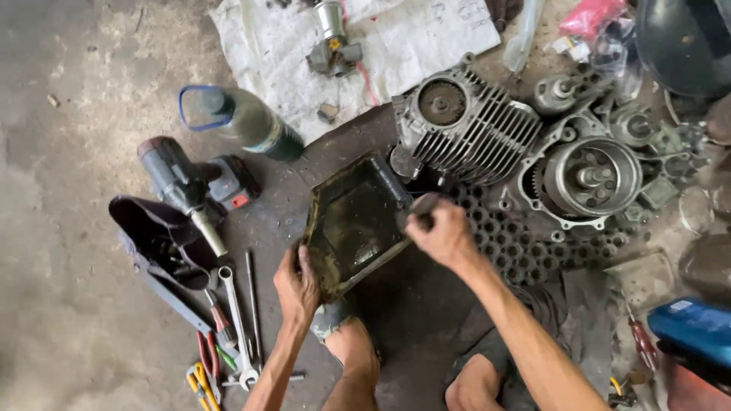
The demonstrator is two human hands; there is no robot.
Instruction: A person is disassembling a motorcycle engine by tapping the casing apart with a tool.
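Both hands are gripping a dirty oil tray (354, 221) at the middle of the floor (68, 228), tilting it, likely to keep the residue pooled. The left hand (297, 285) is clamping the seven o'clock corner; the right hand (438, 228) is closing on the three o'clock rim. Its long axis is running from seven toward one o'clock, toward the finned engine block (468, 129). Wrenches (236, 320) are lying at eight o'clock.
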